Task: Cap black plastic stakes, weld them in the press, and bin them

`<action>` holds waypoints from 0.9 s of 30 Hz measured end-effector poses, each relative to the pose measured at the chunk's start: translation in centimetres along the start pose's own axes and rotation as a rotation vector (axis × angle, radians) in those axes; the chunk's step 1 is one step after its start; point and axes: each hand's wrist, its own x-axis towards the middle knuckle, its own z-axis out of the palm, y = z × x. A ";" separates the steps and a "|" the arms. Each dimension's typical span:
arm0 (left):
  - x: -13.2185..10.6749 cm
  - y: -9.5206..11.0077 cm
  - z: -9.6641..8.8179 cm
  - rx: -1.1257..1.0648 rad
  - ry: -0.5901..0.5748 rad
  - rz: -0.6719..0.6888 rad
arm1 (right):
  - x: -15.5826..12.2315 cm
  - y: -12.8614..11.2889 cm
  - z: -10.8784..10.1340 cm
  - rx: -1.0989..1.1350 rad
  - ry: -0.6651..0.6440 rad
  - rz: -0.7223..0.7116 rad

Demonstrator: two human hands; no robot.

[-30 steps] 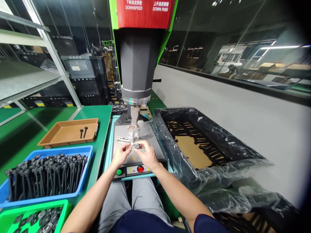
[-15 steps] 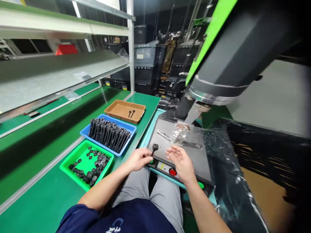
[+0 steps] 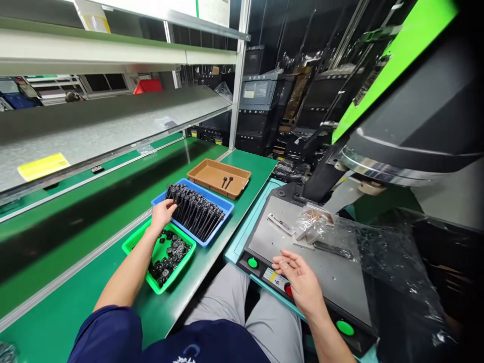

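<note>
1. My left hand [image 3: 162, 214] is at the blue tray's [image 3: 228, 207] 9 o'clock end, by black stems [image 3: 196, 212]; whether its fingers grip one, I can't tell.
2. My right hand [image 3: 300, 282], 2 o'clock: empty, fingers loosely parted.
3. What's done doesn't show; many stems look left.

Left hand [image 3: 162, 214] at near-left end of blue tray [image 3: 227, 217], fingertips at upright black stems [image 3: 194, 209]; grip unclear
Right hand [image 3: 298, 277], fingers loosely curled, palm bare, over front of metal plate [image 3: 321, 277], beside red button [image 3: 289, 290]
Green tray [image 3: 161, 248] under left forearm, small black caps [image 3: 177, 249] inside
Brown tray [image 3: 207, 176] beyond blue, two stems within
</note>
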 end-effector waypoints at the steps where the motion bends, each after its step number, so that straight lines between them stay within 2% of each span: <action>1: 0.5 -0.3 0.4 0.008 -0.012 0.004 | -0.1 0.0 -0.1 -0.003 0.002 0.009; 6: 1.1 -1.3 2.7 0.019 -0.103 0.019 | -0.8 0.7 -0.6 -0.028 0.041 0.045; 10: 1.2 -1.5 3.7 0.054 -0.139 0.021 | -1.5 1.7 -0.7 -0.034 0.046 0.070; 17: 1.4 -0.4 2.8 0.168 -0.232 0.075 | -2.0 2.0 -1.1 -0.022 0.068 0.082; 19: 1.2 0.1 2.3 0.309 -0.261 0.143 | -1.7 1.8 -1.6 -0.006 0.106 0.080; 21: 0.9 1.1 1.9 0.468 -0.246 0.222 | -0.9 1.7 -2.4 0.015 0.164 0.070; 23: 0.0 3.0 1.6 0.491 -0.198 0.268 | 0.4 1.6 -3.5 0.077 0.240 0.058; 27: -3.5 8.3 1.6 0.235 -0.252 0.350 | 4.0 0.8 -5.5 0.326 0.361 0.061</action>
